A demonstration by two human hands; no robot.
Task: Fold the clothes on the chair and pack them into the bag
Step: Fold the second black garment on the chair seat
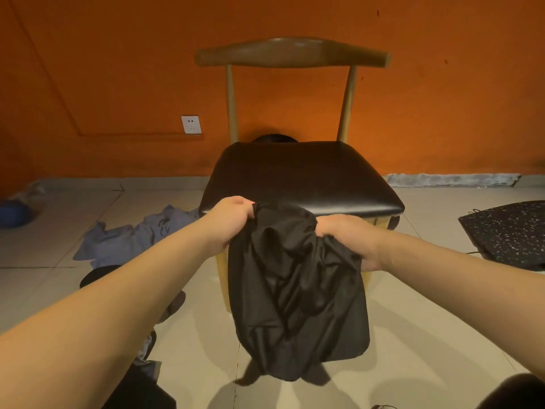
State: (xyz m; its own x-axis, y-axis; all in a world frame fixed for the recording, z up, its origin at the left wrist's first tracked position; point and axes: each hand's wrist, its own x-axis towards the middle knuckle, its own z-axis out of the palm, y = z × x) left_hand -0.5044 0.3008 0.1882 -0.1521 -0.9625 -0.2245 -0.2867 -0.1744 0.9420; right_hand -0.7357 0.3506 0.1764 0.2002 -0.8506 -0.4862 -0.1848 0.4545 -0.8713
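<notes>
step: opening out the black garment [298, 290] before the first fold. That's my read from the grip.
left hand [233, 219]: fingers curled round the garment's top edge, centre of frame, just in front of the seat's front lip.
right hand [345, 234]: closed on a bunched wad of the same top edge, right of centre, a bit lower in frame than the left.
garment position: hangs from both hands in front of the chair [292, 53], off the seat [300, 175]. It's crumpled, with the lower hem twisted near bottom centre. It looks to be off the floor [427, 320], since a shadow shows under it, but the wide lens makes that hard to confirm.
grip fix: the right hand holds a wad, not a corner. Walk the fingers out to a seam or shoulder so both hands pinch matching points.
tension: pull the hands apart until the top edge runs straight, then give one short shake to drop the twist out of the hem.
surface: lay it flat on the seat, smooth from the middle outward, then fold.
risk: black cloth on a black pad makes the edges hard to read, so check them by feel.
bag: the speckled dark item [507, 231] with thin handles at the right edge is probably it. It lies flat on the floor and I can't see the opening.
queue: blue-grey garment [132, 237] heaped on the floor, left of the chair.
</notes>
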